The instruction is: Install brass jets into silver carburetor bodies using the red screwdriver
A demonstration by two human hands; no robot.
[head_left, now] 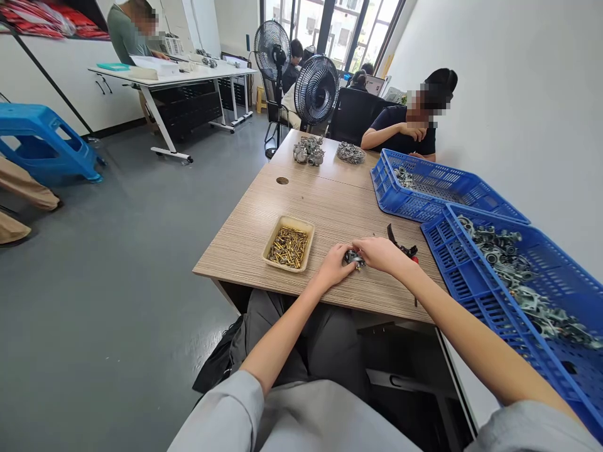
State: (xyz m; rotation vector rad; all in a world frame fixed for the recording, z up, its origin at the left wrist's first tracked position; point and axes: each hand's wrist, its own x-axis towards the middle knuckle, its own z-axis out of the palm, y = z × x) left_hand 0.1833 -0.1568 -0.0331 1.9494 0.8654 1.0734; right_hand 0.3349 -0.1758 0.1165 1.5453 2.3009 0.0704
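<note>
My left hand curls round the near-left side of a small grey metal casting, which is at the tabletop. My right hand is closed over the same casting from the upper right, its fingertips pressed together. What lies between those fingertips is hidden. A bit of brass colour shows at the casting's lower edge. Left of my hands, a cream tray holds many small brass pieces. Just beyond my right hand lie dark pliers with some red on them.
Two blue crates with metal castings stand along the right. More castings and a clear tray of small parts sit at the table's far end. A person in dark clothing sits across; fans stand behind.
</note>
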